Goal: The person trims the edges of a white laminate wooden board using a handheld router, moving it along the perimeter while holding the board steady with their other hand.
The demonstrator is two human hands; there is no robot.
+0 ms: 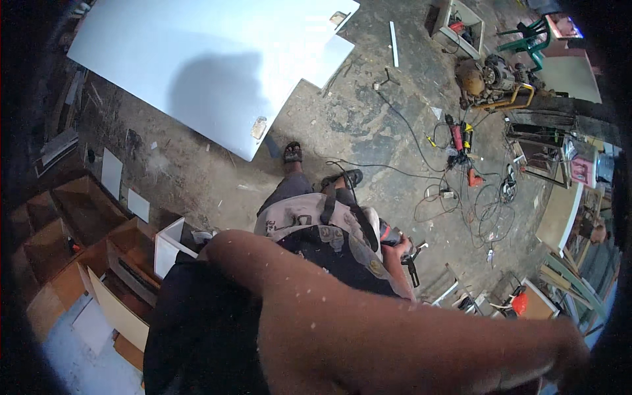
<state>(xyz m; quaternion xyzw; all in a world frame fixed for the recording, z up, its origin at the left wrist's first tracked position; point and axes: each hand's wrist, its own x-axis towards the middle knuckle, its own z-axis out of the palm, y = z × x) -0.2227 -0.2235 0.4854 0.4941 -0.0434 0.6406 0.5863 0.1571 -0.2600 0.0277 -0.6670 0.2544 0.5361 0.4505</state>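
My right hand [399,252] shows at waist height, closed around a small red and black power tool [390,234]. The tool's black cord [347,187] runs up past my sandalled feet [293,153]. My left arm [368,322] lies bare across the lower frame, from the shoulder at the left toward the lower right. My left hand [570,355] sits at the dark rim there, and its fingers are too dim to make out. I wear a dark shirt and a grey patterned cloth at the waist.
A large white board [197,59] lies on the dirty concrete floor ahead. Open wooden cabinet boxes [79,224] stand at the left. A compressor [490,79], tangled cables and hand tools [461,151] and a green chair [533,36] are at the right. Another person [596,232] sits at the far right.
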